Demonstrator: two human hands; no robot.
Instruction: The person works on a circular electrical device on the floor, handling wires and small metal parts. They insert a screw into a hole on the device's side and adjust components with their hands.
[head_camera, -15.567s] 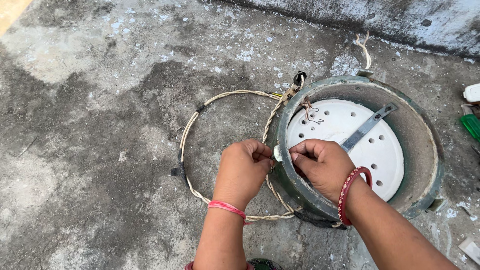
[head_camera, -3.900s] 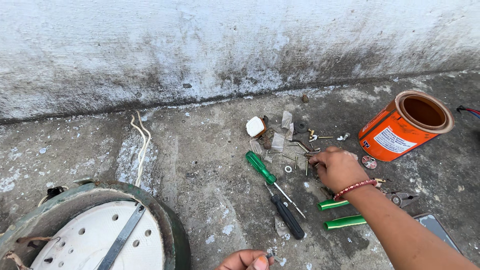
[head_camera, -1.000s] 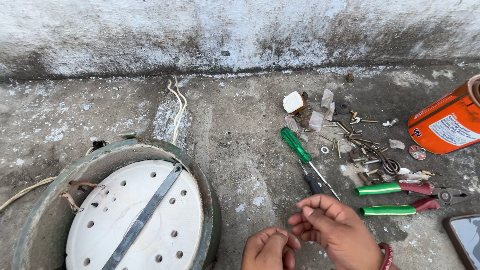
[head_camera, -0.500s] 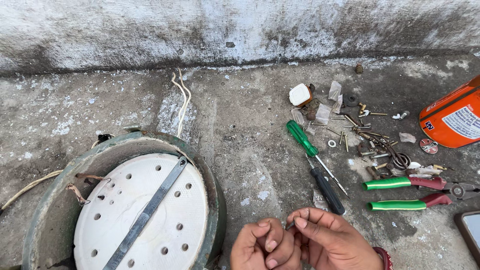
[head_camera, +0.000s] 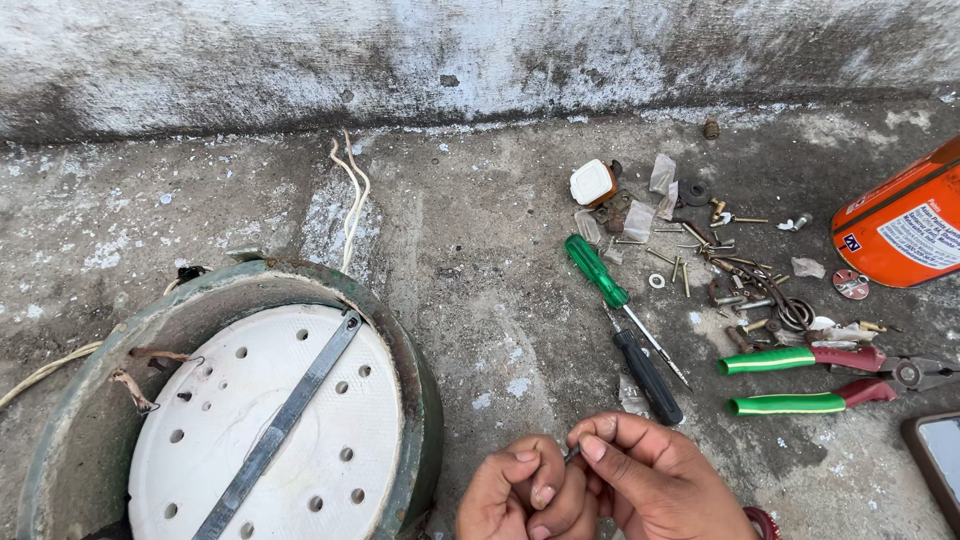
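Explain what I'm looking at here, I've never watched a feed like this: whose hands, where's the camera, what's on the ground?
There is no machine here. The picture comes from a camera worn on a person's head, looking down at a rough concrete floor by a whitewashed wall. At the bottom edge are that person's own left hand and right hand, close together, pinching a small thin metal piece; it is too small to identify. To the left sits a round metal pot with a white holed disc and a metal strip inside. To the right lie a green screwdriver, a black-handled screwdriver, green-handled pliers, scattered screws and an orange tin.
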